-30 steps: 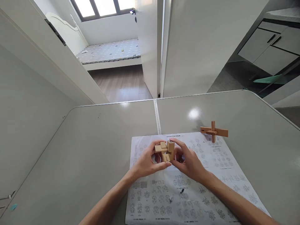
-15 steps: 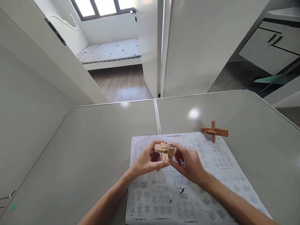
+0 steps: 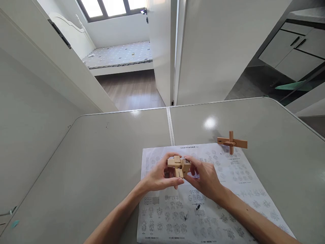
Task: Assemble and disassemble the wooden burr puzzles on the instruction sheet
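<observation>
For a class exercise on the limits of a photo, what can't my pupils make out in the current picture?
1. Head view: the underside of the wooden puzzle, hidden by its upper pieces and the left hand.
2. Head view: fine print on the paper sheet, too small to read; part is also covered by the right forearm.
3. Head view: the scene outside the window, washed out by brightness.

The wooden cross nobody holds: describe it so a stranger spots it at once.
On the grey table, find the printed sheet. At its far right corner is a wooden cross, redder than the pale wooden puzzle being held, and untouched.
</observation>
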Demonstrator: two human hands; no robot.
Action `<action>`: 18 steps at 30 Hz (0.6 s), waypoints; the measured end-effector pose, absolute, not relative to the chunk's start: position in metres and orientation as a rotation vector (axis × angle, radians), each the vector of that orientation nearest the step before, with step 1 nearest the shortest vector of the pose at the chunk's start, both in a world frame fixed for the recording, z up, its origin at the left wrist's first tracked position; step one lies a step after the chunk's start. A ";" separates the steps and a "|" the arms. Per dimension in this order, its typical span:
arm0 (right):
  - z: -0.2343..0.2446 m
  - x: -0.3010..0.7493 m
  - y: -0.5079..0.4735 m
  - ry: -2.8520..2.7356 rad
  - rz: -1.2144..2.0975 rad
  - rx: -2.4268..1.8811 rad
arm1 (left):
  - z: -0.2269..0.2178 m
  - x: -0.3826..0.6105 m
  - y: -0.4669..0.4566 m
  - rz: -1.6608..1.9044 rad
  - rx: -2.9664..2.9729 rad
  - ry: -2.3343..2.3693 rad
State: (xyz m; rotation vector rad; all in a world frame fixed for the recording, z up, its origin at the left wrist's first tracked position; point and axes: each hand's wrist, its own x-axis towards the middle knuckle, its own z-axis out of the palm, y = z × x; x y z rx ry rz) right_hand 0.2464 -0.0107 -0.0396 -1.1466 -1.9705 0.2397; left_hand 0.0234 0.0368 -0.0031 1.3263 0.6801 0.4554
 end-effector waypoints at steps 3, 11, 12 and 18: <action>-0.039 0.245 -0.010 -1.966 0.257 -1.165 | -0.003 0.025 0.037 0.465 1.328 0.685; -0.041 0.245 -0.010 -1.938 0.544 -1.204 | -0.001 0.028 0.035 0.451 1.328 0.788; -0.041 0.245 -0.010 -1.938 0.574 -1.198 | 0.000 0.029 0.034 0.457 1.321 0.796; -0.037 0.246 -0.009 -1.908 0.785 -1.162 | 0.000 0.031 0.032 0.506 1.328 0.822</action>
